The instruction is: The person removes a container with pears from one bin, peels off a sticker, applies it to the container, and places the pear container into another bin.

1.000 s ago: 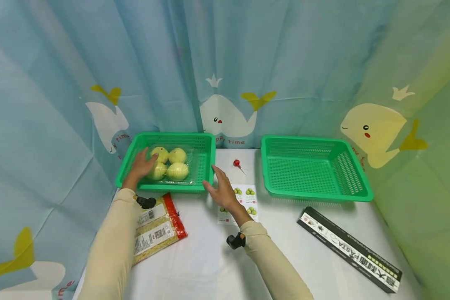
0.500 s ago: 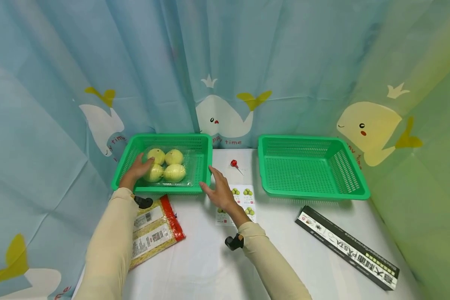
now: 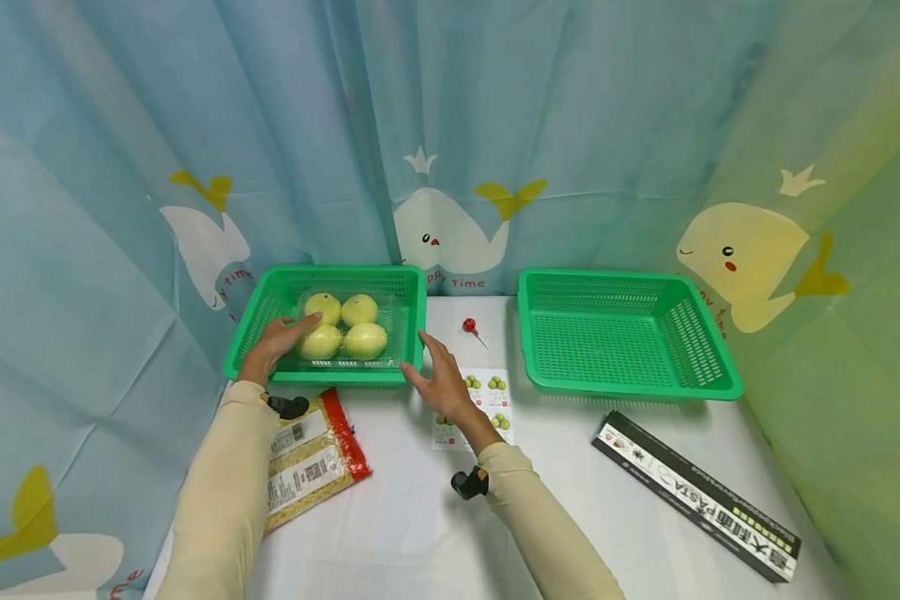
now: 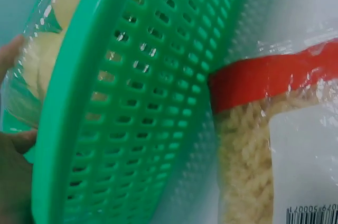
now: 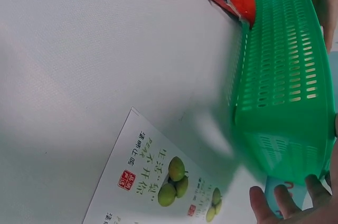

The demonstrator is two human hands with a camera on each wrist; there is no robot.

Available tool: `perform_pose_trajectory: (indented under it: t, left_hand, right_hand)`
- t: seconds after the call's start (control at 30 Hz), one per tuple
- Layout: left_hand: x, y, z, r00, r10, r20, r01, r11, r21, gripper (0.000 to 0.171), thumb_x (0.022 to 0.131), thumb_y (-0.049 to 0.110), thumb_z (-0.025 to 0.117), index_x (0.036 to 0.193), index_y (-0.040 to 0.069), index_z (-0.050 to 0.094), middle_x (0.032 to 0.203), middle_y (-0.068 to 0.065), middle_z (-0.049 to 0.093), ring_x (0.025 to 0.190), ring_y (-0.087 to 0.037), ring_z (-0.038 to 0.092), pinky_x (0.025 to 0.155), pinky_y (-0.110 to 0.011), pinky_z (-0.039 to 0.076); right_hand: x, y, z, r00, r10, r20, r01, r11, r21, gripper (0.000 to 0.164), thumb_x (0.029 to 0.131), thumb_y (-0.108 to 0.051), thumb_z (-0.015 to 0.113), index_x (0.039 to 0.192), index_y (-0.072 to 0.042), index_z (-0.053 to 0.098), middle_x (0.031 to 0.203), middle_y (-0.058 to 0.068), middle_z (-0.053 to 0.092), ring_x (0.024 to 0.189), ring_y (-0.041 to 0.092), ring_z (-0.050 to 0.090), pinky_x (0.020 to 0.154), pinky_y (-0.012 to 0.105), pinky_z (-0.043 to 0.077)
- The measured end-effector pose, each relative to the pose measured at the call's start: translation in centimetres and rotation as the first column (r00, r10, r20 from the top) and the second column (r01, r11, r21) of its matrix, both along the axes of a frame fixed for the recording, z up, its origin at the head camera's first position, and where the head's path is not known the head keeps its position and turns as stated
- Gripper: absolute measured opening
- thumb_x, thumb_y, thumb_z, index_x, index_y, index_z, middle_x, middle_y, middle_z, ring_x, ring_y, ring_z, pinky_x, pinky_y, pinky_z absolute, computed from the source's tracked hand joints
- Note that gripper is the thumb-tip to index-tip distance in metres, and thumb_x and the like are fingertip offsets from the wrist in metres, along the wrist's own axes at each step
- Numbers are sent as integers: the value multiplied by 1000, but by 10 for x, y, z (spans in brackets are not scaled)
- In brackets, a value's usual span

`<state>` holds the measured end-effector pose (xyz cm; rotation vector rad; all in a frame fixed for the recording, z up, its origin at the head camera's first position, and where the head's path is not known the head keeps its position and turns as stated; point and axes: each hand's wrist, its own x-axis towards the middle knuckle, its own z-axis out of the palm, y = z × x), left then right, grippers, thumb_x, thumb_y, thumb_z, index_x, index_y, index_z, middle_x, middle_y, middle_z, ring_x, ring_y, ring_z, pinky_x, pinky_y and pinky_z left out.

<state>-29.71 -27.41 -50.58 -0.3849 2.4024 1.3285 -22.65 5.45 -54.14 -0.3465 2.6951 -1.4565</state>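
A clear plastic fruit pack with several round, pale yellow-green fruit lies inside the left green basket. My left hand reaches over that basket's left front, fingers extended against the left side of the pack. In the left wrist view, a fingertip and the thumb show at the plastic, partly hidden by the basket rim. My right hand is beside the basket's right front corner with fingers spread and relaxed, nothing in its grasp. In the right wrist view, its fingertips are close to the basket wall.
A second green basket stands at the right. Between the baskets lie a red lollipop and a sheet printed with pears. A bag of pasta is at the left front, and a long black PASTA box at the right front.
The fruit pack has slid a little to the right inside the left basket, with my left hand following against its side. My right hand stays at the basket's corner.
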Motion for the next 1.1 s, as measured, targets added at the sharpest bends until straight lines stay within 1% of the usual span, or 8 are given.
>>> perform_pose_trajectory:
  t: [0.17, 0.4, 0.6, 0.67, 0.8, 0.9, 1.0, 1.1]
  left_hand:
    - [0, 6, 5, 997, -12, -74, 17, 998, 55, 108, 98, 71, 58, 173, 16, 2, 176, -25, 6, 157, -52, 19, 123, -70, 24]
    - [-1, 10, 7, 977, -61, -204, 70, 997, 40, 93, 101, 64, 60, 172, 30, 10, 168, -28, 18, 151, -51, 28, 117, -73, 30]
    - [2, 10, 9, 981, -68, -181, 92, 987, 131, 91, 104, 55, 61, 173, 32, 6, 173, -27, 12, 151, -54, 32, 105, -65, 49]
    - [5, 13, 16, 986, -59, -154, 88, 979, 183, 90, 106, 51, 60, 173, 32, 4, 175, -25, 7, 151, -56, 32, 104, -65, 50]
    - [15, 21, 39, 989, -69, -129, 98, 969, 228, 86, 108, 38, 58, 173, 27, 2, 176, -24, -1, 149, -61, 31, 113, -70, 41]
    - [21, 24, 51, 986, -78, -150, 112, 966, 232, 85, 107, 33, 58, 173, 24, 5, 176, -26, 1, 146, -62, 37, 108, -66, 46]
    - [25, 24, 57, 982, -54, -179, 96, 967, 237, 83, 106, 29, 58, 173, 22, 9, 174, -27, 7, 142, -60, 43, 96, -55, 53]
    - [25, 22, 53, 980, -3, -197, 56, 963, 263, 83, 105, 28, 59, 172, 25, 11, 173, -27, 12, 141, -58, 46, 92, -49, 54]
  right_hand:
    - [0, 0, 0, 1000, 7, -2, -7, 1000, 1, 76, 107, -41, 62, 169, -16, 28, 173, 12, 31, 156, 38, 32, 121, 62, 35]
    - [-1, -1, 2, 1000, -1, 1, 1, 1000, 12, 76, 107, -43, 63, 170, -18, 28, 173, 10, 31, 157, 37, 31, 121, 62, 35]
    - [-1, 0, 1, 1000, -2, 4, 2, 1000, 15, 76, 107, -43, 63, 170, -19, 27, 173, 10, 30, 157, 38, 31, 122, 61, 35]
    - [-1, 1, 1, 1000, 0, 2, 0, 1000, 10, 76, 107, -43, 63, 170, -18, 27, 173, 11, 30, 157, 38, 30, 122, 62, 34]
    - [0, 1, 2, 1000, 5, 1, -5, 1000, 10, 77, 107, -43, 63, 170, -19, 27, 173, 11, 30, 157, 39, 30, 121, 62, 35]
    - [0, 2, 1, 1000, 3, -1, -3, 1000, 17, 77, 107, -44, 63, 170, -19, 27, 173, 10, 31, 157, 38, 31, 121, 62, 36]
    - [0, 2, 1, 1000, 0, -5, 0, 1000, 26, 77, 106, -44, 64, 170, -19, 28, 173, 10, 32, 156, 38, 33, 120, 62, 37]
    - [0, 2, 2, 1000, -3, -8, 4, 999, 35, 77, 106, -44, 64, 170, -19, 28, 173, 9, 32, 155, 38, 34, 119, 62, 39]
